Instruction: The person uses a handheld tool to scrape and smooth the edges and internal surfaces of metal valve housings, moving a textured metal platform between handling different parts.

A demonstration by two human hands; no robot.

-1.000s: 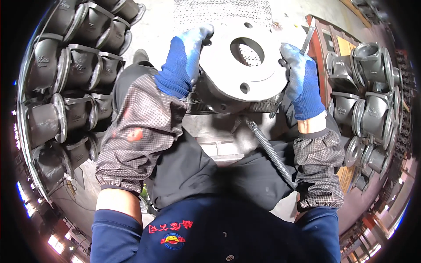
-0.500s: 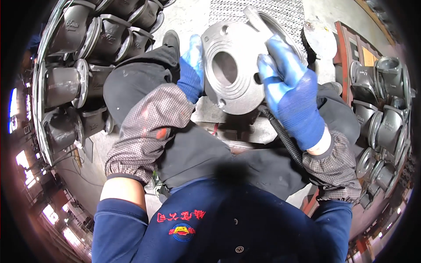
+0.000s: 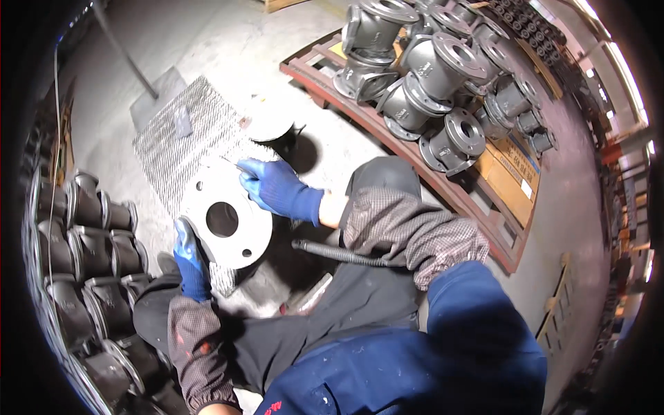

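A grey cast-metal valve body (image 3: 250, 225) has its round flange turned up, showing a dark centre bore and small bolt holes. My left hand (image 3: 188, 250), in a blue glove, grips the flange's left edge. At the upper right edge of the same flange is my right hand (image 3: 271, 185), also gloved, its fingers curled. A thin sliver shows by its fingertips; glare hides what it is. Below the valve body lies a textured metal plate (image 3: 162, 149). A black ribbed hose (image 3: 339, 254) runs over my right thigh, close to the casting.
A red-brown pallet (image 3: 325, 90) on the right carries several stacked valve castings (image 3: 432, 69) and a cardboard box (image 3: 508, 173). More castings (image 3: 72, 311) are stacked at the left beside my leg. A round pale piece (image 3: 270, 121) stands just beyond my right hand.
The view has swung to the right, bringing the pallet into sight. The valve body has been lowered and turned flange up; my right hand has shifted to its upper edge.
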